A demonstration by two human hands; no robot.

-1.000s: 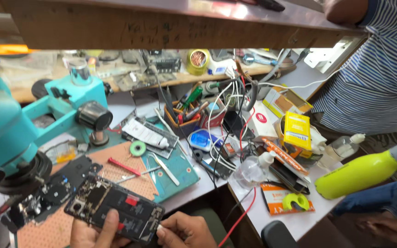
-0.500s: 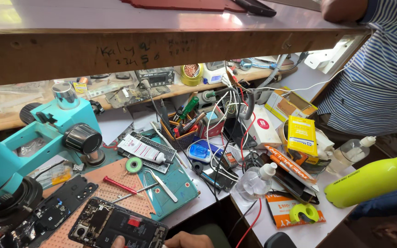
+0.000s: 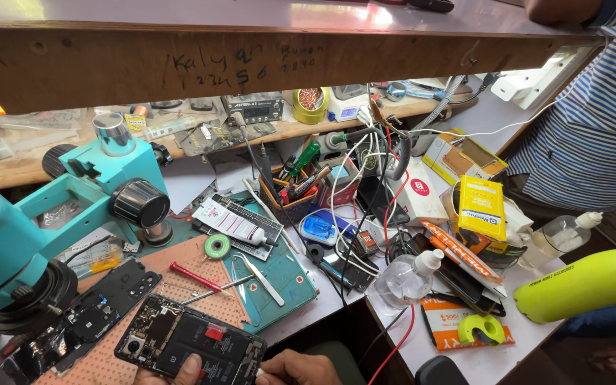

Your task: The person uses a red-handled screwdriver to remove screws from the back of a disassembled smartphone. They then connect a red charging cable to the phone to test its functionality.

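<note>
I see the opened phone (image 3: 190,346), back off, black board and red tab exposed, on the perforated mat (image 3: 201,267) at the surface's near edge. Left hand (image 3: 172,374) and right hand (image 3: 297,368) grip its bottom edge.

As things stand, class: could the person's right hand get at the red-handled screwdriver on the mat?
Probably yes. The right hand rests on the opened phone, and the red-handled screwdriver lies just beyond it on the work mat. Only flat tweezers lie nearby; nothing tall stands between.
</note>
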